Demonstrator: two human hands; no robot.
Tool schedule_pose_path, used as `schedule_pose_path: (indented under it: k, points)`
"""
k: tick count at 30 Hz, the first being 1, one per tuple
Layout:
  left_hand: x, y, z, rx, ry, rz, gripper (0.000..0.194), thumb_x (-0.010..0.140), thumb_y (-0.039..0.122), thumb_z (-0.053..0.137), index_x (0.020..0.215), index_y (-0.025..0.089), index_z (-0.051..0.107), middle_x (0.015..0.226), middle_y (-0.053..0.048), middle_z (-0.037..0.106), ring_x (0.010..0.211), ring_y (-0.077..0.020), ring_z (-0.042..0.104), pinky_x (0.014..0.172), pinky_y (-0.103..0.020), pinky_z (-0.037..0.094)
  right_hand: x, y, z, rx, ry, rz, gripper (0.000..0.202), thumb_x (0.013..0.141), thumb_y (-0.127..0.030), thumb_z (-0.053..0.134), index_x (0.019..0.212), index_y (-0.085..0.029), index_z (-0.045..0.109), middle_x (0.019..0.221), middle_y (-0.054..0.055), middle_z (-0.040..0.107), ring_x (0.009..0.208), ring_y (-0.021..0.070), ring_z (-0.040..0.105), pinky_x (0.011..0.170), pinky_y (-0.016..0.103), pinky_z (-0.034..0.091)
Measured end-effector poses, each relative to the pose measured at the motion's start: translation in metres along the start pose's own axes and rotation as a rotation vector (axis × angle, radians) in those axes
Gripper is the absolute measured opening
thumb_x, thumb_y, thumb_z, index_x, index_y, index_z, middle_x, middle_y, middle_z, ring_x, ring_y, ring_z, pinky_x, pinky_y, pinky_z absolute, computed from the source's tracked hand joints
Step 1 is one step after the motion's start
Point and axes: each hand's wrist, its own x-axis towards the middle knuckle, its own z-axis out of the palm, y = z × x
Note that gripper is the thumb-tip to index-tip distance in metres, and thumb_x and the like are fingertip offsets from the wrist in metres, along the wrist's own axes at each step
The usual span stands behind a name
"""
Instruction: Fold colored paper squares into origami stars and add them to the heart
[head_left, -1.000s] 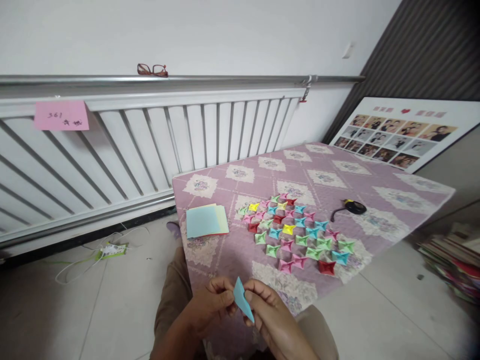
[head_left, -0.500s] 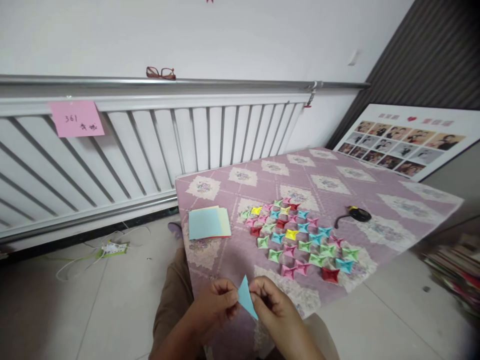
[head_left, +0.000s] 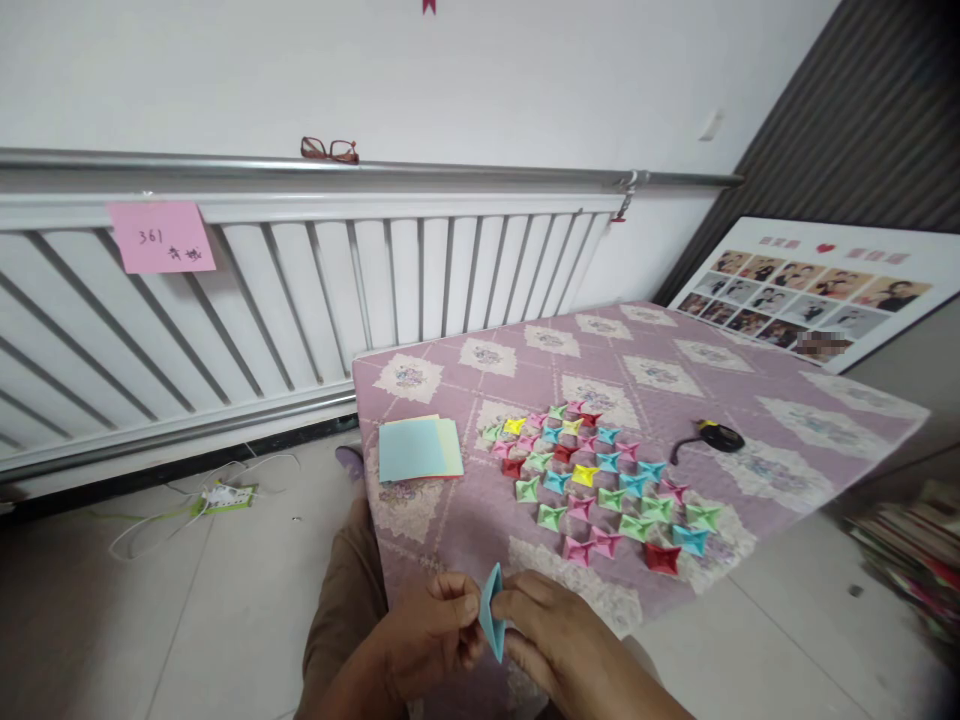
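Note:
A light-blue folded paper (head_left: 492, 618) stands on edge between my two hands, over the near edge of the table. My left hand (head_left: 436, 622) pinches its left side between thumb and fingers. On the other side, my right hand (head_left: 551, 630) has its fingers at the paper, one fingertip at the slightly parted fold; the thumb is below. Farther off to the right lie many small folded paper shapes (head_left: 585, 474) in pink, green, blue, yellow and red. A stack of square paper sheets (head_left: 411, 450), light blue on top, rests at the table's left.
A floral purple cloth covers the table (head_left: 457, 520). A black tape measure (head_left: 720, 437) lies at the right. Behind are a white radiator (head_left: 450, 270), glasses (head_left: 330, 150) on a pipe, and a photo board (head_left: 795, 290). Cables (head_left: 202, 500) lie on the floor.
The blue paper has turned more upright and its fold has parted a little. My right hand's fingers have shifted onto its opening; my left hand keeps its pinch.

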Motion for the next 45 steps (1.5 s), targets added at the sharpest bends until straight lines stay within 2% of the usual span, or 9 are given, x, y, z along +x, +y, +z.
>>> schedule_pose_path:
  k: [6,9,12,17,28,33,39,42,45]
  points:
    - [0.001,0.013,0.005,0.349,0.172,0.158,0.038,0.071,0.047,0.069,0.092,0.016,0.061,0.074,0.0,0.058,0.058,-0.0091,0.049,0.054,-0.022,0.035,-0.001,0.01,0.006,0.123,0.086,0.022,0.012,0.085,-0.021,0.053,0.082,-0.027,0.062,0.083,0.001,0.065,0.075,0.0161,0.058,0.065,0.024,0.041]
    - [-0.008,0.031,0.01,0.462,0.046,0.334,0.033,0.076,0.041,0.065,0.102,0.02,0.061,0.097,-0.004,0.058,0.079,-0.0138,0.053,0.067,-0.024,0.038,-0.004,0.016,0.011,0.161,0.107,0.054,0.01,0.084,-0.019,0.053,0.081,-0.026,0.06,0.08,0.001,0.063,0.072,0.0157,0.057,0.064,0.024,0.039]
    - [-0.014,0.04,0.017,0.69,-0.112,0.413,0.028,0.074,0.03,0.069,0.099,0.02,0.063,0.111,-0.007,0.054,0.096,-0.02,0.052,0.075,-0.027,0.038,-0.007,0.019,0.014,0.193,0.11,0.094,0.008,0.084,-0.021,0.053,0.079,-0.025,0.058,0.08,0.001,0.062,0.075,0.0166,0.056,0.065,0.025,0.04]
    - [-0.01,0.035,0.026,0.742,0.017,0.513,0.01,0.077,0.027,0.065,0.075,0.017,0.06,0.09,-0.005,0.057,0.08,-0.0164,0.053,0.071,-0.027,0.038,-0.008,0.02,0.016,0.282,0.161,0.135,0.015,0.088,-0.03,0.05,0.078,-0.023,0.059,0.08,0.003,0.059,0.077,0.0169,0.055,0.069,0.026,0.04]
    - [0.004,0.019,0.034,0.529,0.285,0.435,0.015,0.069,0.019,0.063,0.078,0.019,0.052,0.072,0.002,0.053,0.066,-0.0123,0.049,0.063,-0.024,0.038,-0.002,0.022,0.043,0.634,0.523,0.429,0.028,0.074,-0.045,0.063,0.063,-0.02,0.055,0.059,-0.003,0.049,0.056,0.0123,0.045,0.053,0.023,0.037]
    - [0.008,0.008,0.032,0.359,0.28,0.327,0.037,0.064,0.036,0.072,0.092,0.018,0.055,0.07,0.002,0.054,0.058,-0.0112,0.049,0.056,-0.024,0.037,0.001,0.023,0.049,0.67,0.604,0.422,0.031,0.075,-0.049,0.063,0.065,-0.02,0.056,0.058,-0.002,0.051,0.055,0.0127,0.047,0.053,0.023,0.039]
    - [0.008,0.002,0.023,0.475,0.253,0.254,0.031,0.07,0.042,0.067,0.066,0.016,0.051,0.053,0.004,0.045,0.05,-0.0092,0.038,0.051,-0.023,0.03,0.005,0.019,0.047,0.752,0.656,0.465,0.032,0.069,-0.051,0.068,0.072,-0.02,0.059,0.062,-0.002,0.051,0.059,0.0137,0.049,0.056,0.024,0.041]
    - [0.004,0.008,0.027,0.587,0.304,0.258,0.026,0.069,0.035,0.067,0.063,0.017,0.05,0.055,0.005,0.041,0.053,-0.0098,0.035,0.051,-0.023,0.027,0.007,0.016,0.042,0.853,0.569,0.511,0.038,0.066,-0.054,0.069,0.083,-0.02,0.064,0.069,-0.001,0.056,0.065,0.0148,0.051,0.059,0.024,0.042]
    - [0.001,0.013,0.032,0.67,0.313,0.264,0.019,0.071,0.029,0.063,0.064,0.017,0.051,0.057,0.004,0.041,0.057,-0.0112,0.036,0.053,-0.024,0.027,0.008,0.015,0.039,0.899,0.477,0.544,0.037,0.068,-0.056,0.066,0.075,-0.019,0.064,0.066,-0.002,0.056,0.062,0.0131,0.048,0.058,0.023,0.039]
